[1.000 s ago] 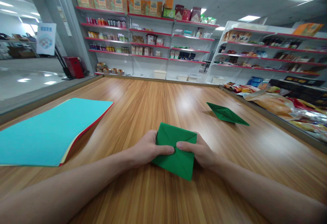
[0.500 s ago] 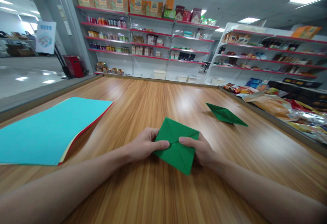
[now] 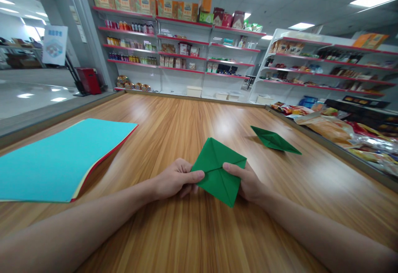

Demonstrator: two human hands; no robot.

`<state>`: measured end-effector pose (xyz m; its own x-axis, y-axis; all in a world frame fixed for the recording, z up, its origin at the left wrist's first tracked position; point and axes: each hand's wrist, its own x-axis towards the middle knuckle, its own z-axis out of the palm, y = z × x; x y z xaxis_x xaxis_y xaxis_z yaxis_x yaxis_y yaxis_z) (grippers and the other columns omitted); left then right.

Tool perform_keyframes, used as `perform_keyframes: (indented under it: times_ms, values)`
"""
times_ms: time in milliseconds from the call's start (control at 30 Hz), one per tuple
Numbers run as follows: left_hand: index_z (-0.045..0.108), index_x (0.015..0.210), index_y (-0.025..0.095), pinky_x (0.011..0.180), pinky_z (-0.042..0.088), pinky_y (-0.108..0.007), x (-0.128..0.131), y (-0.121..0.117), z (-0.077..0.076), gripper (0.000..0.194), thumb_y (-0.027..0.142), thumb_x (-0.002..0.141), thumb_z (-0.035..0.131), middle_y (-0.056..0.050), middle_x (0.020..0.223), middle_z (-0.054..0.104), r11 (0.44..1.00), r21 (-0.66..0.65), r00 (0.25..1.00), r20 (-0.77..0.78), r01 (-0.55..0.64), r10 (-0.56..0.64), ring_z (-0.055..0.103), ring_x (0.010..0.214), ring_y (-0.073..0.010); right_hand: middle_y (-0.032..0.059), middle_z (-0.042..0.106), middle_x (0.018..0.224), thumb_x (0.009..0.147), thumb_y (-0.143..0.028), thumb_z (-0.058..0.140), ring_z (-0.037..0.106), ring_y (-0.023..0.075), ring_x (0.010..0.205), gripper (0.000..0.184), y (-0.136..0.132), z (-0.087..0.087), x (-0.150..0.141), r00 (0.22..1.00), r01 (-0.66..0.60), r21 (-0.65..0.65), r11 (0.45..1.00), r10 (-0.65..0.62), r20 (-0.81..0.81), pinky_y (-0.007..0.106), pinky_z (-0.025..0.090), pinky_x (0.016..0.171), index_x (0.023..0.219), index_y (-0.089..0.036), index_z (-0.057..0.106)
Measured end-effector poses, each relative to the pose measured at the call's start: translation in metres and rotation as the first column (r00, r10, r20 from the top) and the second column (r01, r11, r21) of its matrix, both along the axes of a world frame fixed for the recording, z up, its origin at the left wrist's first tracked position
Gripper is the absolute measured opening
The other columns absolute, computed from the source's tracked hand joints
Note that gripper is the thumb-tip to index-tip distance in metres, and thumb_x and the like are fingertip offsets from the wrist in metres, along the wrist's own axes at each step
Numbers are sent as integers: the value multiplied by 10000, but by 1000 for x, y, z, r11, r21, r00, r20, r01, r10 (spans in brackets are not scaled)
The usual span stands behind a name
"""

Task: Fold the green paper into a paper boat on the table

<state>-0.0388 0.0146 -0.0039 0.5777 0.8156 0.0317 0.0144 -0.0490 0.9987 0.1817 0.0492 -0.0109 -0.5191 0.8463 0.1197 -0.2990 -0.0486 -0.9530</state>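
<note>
Above the wooden table I hold a square of folded green paper, with creases meeting near its middle. My left hand pinches its left corner, thumb on top and fingers curled beneath. On the other side my right hand grips the right edge, its thumb lying on the paper close to the centre; the right fingers are hidden behind the sheet. A second folded green paper piece, boat-like with pointed ends, rests on the table beyond my right hand.
A stack of coloured paper, turquoise on top with yellow and red edges below, lies at the left. Snack packets sit past the table's right edge. Shelves of goods stand behind, and a red box is on the floor.
The held green paper has shifted slightly right and upward and turned a little. My left hand now grips it nearer the left corner. The other paper has stayed put.
</note>
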Motion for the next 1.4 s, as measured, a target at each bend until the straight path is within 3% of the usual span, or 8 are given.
perform_keyframes:
  times_ms: [200, 400, 667, 833, 1000, 1100, 1233, 1400]
  values:
    - [604, 610, 106, 424, 252, -212, -6, -1, 4, 498, 559, 813, 565, -17, 495, 521, 970, 42, 971, -22, 240, -239, 418, 431, -83, 48, 670, 810, 781, -326, 694, 620, 146, 727, 237, -5, 3, 7, 975, -184, 57, 981, 174, 137, 271, 517, 703, 915, -131, 675]
    - [518, 629, 116, 468, 297, -199, 6, -5, 3, 525, 599, 836, 507, 8, 570, 437, 998, 68, 1000, -13, 6, -5, 379, 510, -83, 14, 554, 657, 801, -325, 665, 481, 78, 558, 238, -12, 12, 6, 864, -418, 95, 903, 363, 349, 178, 400, 507, 811, -90, 631]
    - [477, 611, 129, 466, 292, -194, 8, -8, 4, 492, 518, 908, 431, 16, 571, 415, 994, 105, 998, -62, -2, 9, 360, 522, -81, 4, 494, 606, 783, -384, 672, 432, 70, 526, 325, -9, 11, 5, 872, -372, 94, 923, 313, 377, 175, 354, 468, 698, -87, 572]
    - [506, 626, 119, 462, 284, -195, 9, -9, 8, 481, 519, 890, 470, 17, 566, 427, 998, 54, 1000, -14, -7, 8, 356, 510, -77, -14, 452, 531, 777, -413, 676, 392, 58, 472, 395, -6, 9, 4, 894, -313, 51, 948, 275, 354, 173, 307, 431, 595, -99, 520]
    - [547, 647, 105, 470, 284, -194, 7, -9, 6, 471, 517, 873, 513, 9, 576, 467, 1000, -8, 1000, 29, 7, -7, 370, 513, -76, 6, 500, 546, 778, -424, 676, 420, 63, 473, 404, -5, 10, 4, 881, -347, -1, 938, 326, 343, 178, 319, 437, 592, -89, 548]
    - [590, 677, 89, 501, 319, -200, 4, -6, 2, 468, 520, 853, 548, -13, 600, 524, 999, -48, 998, 57, 19, -17, 416, 531, -85, -9, 477, 539, 799, -441, 654, 399, 56, 470, 415, -6, 10, 4, 879, -355, 35, 934, 321, 353, 172, 310, 434, 600, -93, 547]
    - [649, 717, 68, 554, 387, -229, 3, -3, 0, 477, 534, 808, 601, -63, 668, 611, 992, -124, 992, 115, -29, 43, 509, 581, -120, 9, 524, 580, 793, -455, 662, 441, 74, 513, 408, -6, 9, 2, 908, -254, 131, 958, 189, 375, 185, 345, 469, 649, -80, 594]
    - [649, 696, 82, 523, 374, -233, 4, -3, 1, 488, 555, 802, 593, -46, 613, 589, 993, -110, 996, 80, -41, 50, 516, 572, -133, 32, 576, 576, 792, -520, 635, 505, 106, 529, 459, -4, 8, 1, 936, -226, -17, 974, 222, 274, 227, 407, 522, 661, -80, 630]
